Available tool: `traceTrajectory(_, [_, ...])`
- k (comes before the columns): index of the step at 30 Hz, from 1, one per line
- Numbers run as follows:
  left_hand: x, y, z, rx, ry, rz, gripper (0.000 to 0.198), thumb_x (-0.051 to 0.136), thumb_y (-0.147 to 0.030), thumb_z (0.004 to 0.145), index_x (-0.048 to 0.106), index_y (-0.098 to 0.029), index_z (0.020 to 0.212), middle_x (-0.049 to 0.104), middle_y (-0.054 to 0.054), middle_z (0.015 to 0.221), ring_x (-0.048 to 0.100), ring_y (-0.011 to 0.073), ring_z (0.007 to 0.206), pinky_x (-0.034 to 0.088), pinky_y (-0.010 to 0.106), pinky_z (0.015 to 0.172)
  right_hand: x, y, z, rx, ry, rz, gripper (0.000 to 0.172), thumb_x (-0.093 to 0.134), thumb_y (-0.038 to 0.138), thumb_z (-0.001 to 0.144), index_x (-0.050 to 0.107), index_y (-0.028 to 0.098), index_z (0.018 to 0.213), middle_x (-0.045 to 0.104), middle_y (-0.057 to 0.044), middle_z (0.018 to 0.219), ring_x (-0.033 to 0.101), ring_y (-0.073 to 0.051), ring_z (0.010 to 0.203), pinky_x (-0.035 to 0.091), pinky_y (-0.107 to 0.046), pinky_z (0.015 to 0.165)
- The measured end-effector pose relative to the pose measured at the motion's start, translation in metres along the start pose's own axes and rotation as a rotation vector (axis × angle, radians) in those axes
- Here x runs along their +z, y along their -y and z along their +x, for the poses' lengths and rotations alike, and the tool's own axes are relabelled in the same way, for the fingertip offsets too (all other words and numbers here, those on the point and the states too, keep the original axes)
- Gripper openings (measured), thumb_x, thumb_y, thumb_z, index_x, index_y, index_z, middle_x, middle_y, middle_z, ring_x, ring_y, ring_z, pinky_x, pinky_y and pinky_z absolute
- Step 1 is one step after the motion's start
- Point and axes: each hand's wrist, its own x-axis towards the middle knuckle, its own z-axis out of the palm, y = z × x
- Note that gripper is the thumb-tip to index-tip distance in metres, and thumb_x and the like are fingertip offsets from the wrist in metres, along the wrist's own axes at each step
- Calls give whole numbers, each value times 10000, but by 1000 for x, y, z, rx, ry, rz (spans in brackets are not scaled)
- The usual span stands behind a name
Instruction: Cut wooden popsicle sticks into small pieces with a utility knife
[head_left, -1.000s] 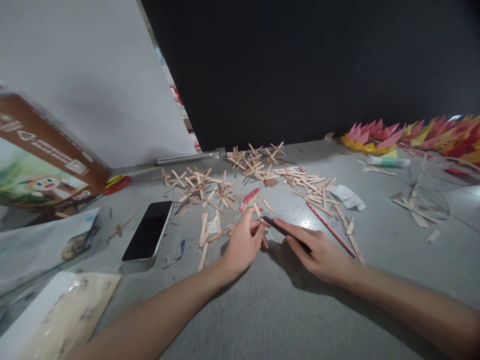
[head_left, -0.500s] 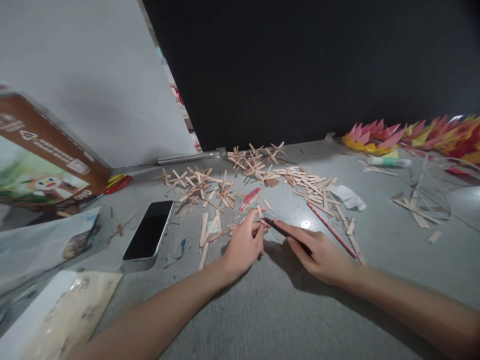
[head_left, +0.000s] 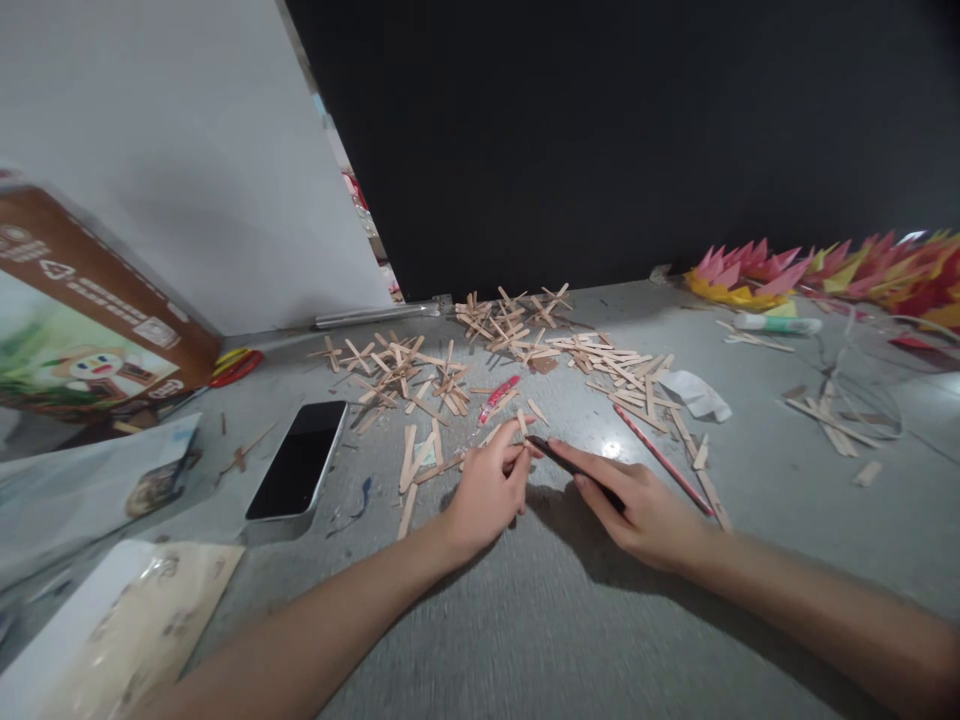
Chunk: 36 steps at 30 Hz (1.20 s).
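Slightly rightward and more upright, the wooden stick (head_left: pixel 523 424) had shifted from the earlier frame, while both hands had barely moved. It stood at the left hand's (head_left: pixel 487 495) fingertips, pinched there, its long axis pointing away from the person. Closed round a slim black tool (head_left: pixel 568 464), the right hand's (head_left: pixel 645 512) fingers aimed it leftward across the stick; whether the two touched was unclear. Just beyond the left fingers lay a red wrapper (head_left: pixel 499 398), with crossed sticks (head_left: pixel 450 390) farther back on the tabletop (head_left: pixel 450 640) and a striped rod (head_left: pixel 662 460) beyond the right hand.
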Motion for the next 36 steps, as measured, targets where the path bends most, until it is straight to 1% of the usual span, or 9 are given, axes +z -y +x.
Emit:
traceTrajectory(7, [-3, -3, 0, 7, 6, 100, 382, 446, -379, 1073, 598, -226, 1388, 692, -18, 676, 532, 121, 397, 451, 234, 493, 1, -1, 0, 7, 21, 14, 582, 426, 179, 1086, 383, 301, 1653, 682, -83, 1464, 737, -216, 1209, 616, -349, 981])
traceTrajectory(11, [-1, -3, 0, -34, 26, 34, 368, 460, -378, 1063, 554, -218, 1381, 723, -12, 714, 510, 114, 366, 414, 224, 450, 0, -1, 0, 18, 22, 21, 571, 425, 193, 1092, 391, 306, 1650, 662, -74, 1492, 723, -213, 1239, 600, -361, 1027])
traceTrajectory(13, [0, -2, 0, -30, 22, 28, 364, 461, -359, 1063, 552, -214, 1383, 739, -3, 740, 530, 119, 386, 434, 227, 469, 0, -1, 0, 13, 22, 24, 570, 424, 194, 1092, 391, 305, 1650, 670, -78, 1481, 736, -213, 1213, 606, -361, 1017])
traceTrajectory(17, [-1, 1, 1, 77, -29, 159, 345, 473, -279, 1057, 625, -211, 1359, 788, 49, 871, 728, 185, 681, 566, 296, 733, 0, -1, 0, 4, 27, 24, 578, 426, 190, 1090, 378, 308, 1654, 674, -83, 1474, 735, -214, 1209, 613, -361, 991])
traceTrajectory(19, [-2, 3, 2, 110, -33, 191, 343, 480, -266, 1056, 644, -214, 1353, 803, 72, 948, 773, 219, 860, 576, 330, 854, 1, -1, -1, 8, 31, 17, 576, 426, 191, 1091, 379, 308, 1653, 677, -86, 1469, 740, -216, 1198, 610, -367, 994])
traceTrajectory(21, [-3, 4, 2, 111, -20, 173, 346, 480, -263, 1057, 638, -227, 1362, 810, 76, 1003, 783, 231, 948, 574, 342, 900, 0, -1, -1, 15, 32, 3, 572, 426, 195, 1091, 386, 307, 1651, 683, -89, 1462, 751, -218, 1175, 611, -370, 994])
traceTrajectory(24, [-3, 3, 2, 87, 0, 126, 343, 478, -264, 1054, 620, -235, 1365, 813, 66, 997, 789, 226, 918, 576, 336, 881, 0, 0, -2, 14, 21, -17, 570, 431, 196, 1086, 401, 309, 1644, 702, -82, 1438, 768, -213, 1132, 623, -357, 969])
traceTrajectory(30, [-1, -2, 0, 42, 6, 154, 335, 475, -288, 1058, 580, -199, 1363, 788, 33, 818, 736, 202, 683, 564, 320, 774, -1, 1, -1, 12, 22, 9, 571, 424, 196, 1091, 393, 311, 1649, 689, -79, 1458, 762, -210, 1152, 618, -354, 986])
traceTrajectory(36, [-2, 2, 0, 143, -22, 252, 354, 456, -228, 1053, 632, -209, 1359, 781, 59, 864, 770, 227, 884, 566, 339, 878, -1, -1, -2, 0, 32, -14, 569, 424, 197, 1092, 390, 303, 1651, 687, -88, 1458, 761, -217, 1157, 614, -366, 1006])
